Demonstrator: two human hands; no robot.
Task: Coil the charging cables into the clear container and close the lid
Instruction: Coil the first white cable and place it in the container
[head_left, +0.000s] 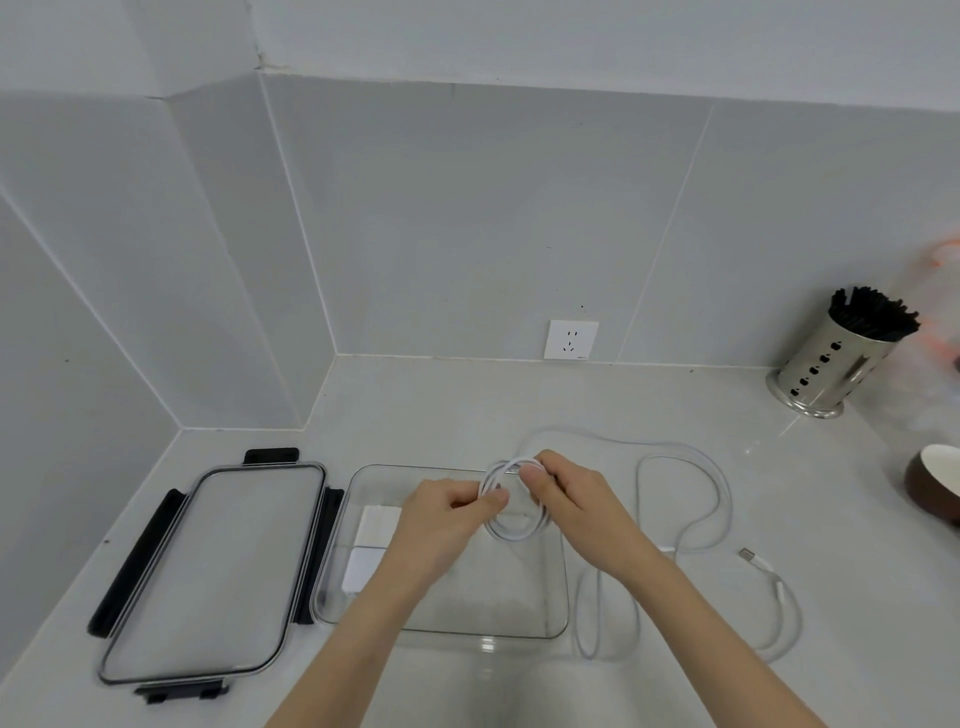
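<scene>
A home kitchen: tiled wall (467, 208), countertop (467, 405), steel chopstick holder (826, 364).

Open container (556, 597) top, lid (208, 571) close left, loose cable (722, 499) loops right (bare counter (467, 405) behind)

The left hand (447, 512) is covering part of the white block (371, 545) in the clear container (558, 582), maybe a charger. The brown bowl (932, 486) and a blurry orange-marked bag (935, 332) are getting cropped at the right edge.
</scene>
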